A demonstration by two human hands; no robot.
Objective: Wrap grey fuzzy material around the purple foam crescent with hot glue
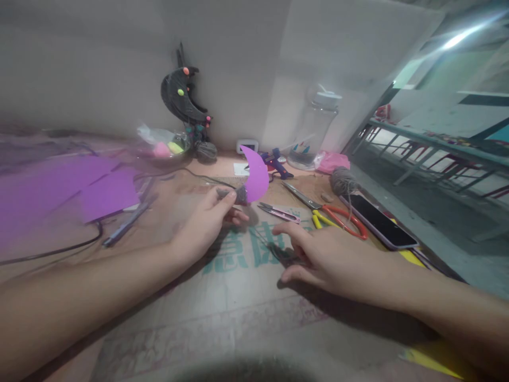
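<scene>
A purple crescent cutout (258, 175) is pinched near its lower end in my left hand (210, 212). Grey yarn (240, 195) wraps that end, next to my thumb. From there a thin strand of yarn (260, 236) runs down to my right hand (314, 254) and passes in among its fingers. The right thumb and forefinger are spread apart; the other fingers are curled and partly hidden around the strand. Just beyond the hands lie small pink thread snips (278, 212) and orange-handled scissors (344, 220).
A grey yarn ball (344, 181) and a phone (377, 220) lie at right. Purple sheets (109, 193) and a pen (127, 223) lie at left. Along the wall are a bowl (170, 159), a dark crescent ornament (175, 95), a glue gun (278, 163) and a clear jar (316, 127).
</scene>
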